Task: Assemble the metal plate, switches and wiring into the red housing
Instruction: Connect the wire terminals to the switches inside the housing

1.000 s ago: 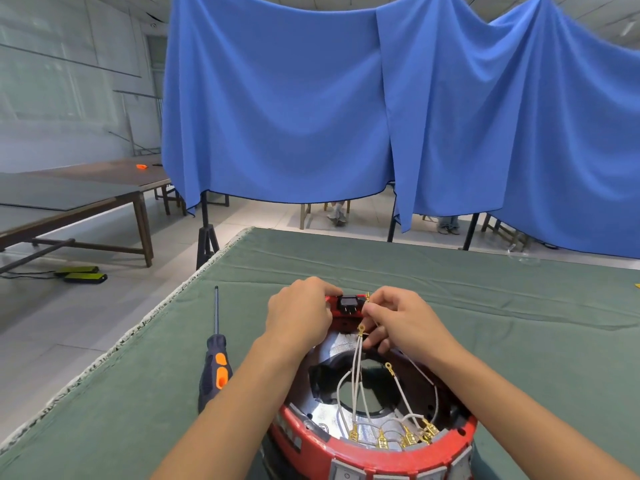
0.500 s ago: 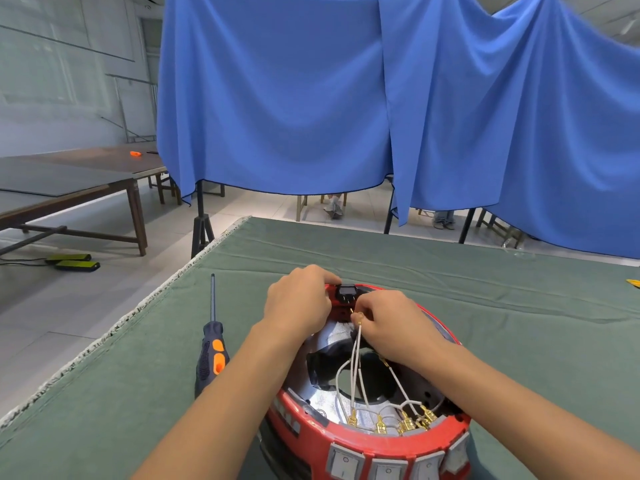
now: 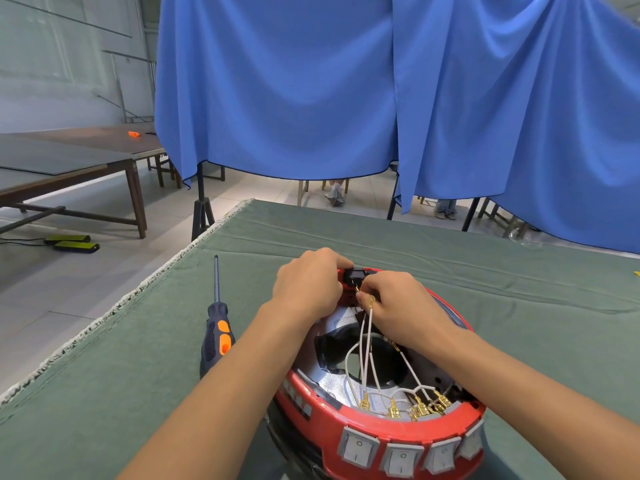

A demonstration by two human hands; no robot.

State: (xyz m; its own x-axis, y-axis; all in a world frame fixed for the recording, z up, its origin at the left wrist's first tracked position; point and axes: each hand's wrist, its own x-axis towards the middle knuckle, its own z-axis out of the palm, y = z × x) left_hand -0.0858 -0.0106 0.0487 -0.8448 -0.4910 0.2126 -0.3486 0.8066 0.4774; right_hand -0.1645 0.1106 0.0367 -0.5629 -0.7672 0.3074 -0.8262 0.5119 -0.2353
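The round red housing (image 3: 322, 415) stands on the green table in front of me, with a silver metal plate (image 3: 325, 381) inside and several grey rocker switches (image 3: 358, 448) in its near wall. White wires (image 3: 363, 344) with brass terminals run from those switches up to the far rim. There my left hand (image 3: 308, 285) grips the rim beside a small black switch (image 3: 355, 274). My right hand (image 3: 398, 306) pinches a brass wire terminal just below that black switch.
A screwdriver (image 3: 216, 332) with a blue and orange handle lies on the green cloth (image 3: 519, 323) left of the housing. The table's left edge (image 3: 114, 311) runs close by. Blue curtains (image 3: 311, 84) hang behind the table, with other tables at far left.
My right hand has moved in toward the black switch, bringing the wire terminal close under it. My left hand stays on the rim.
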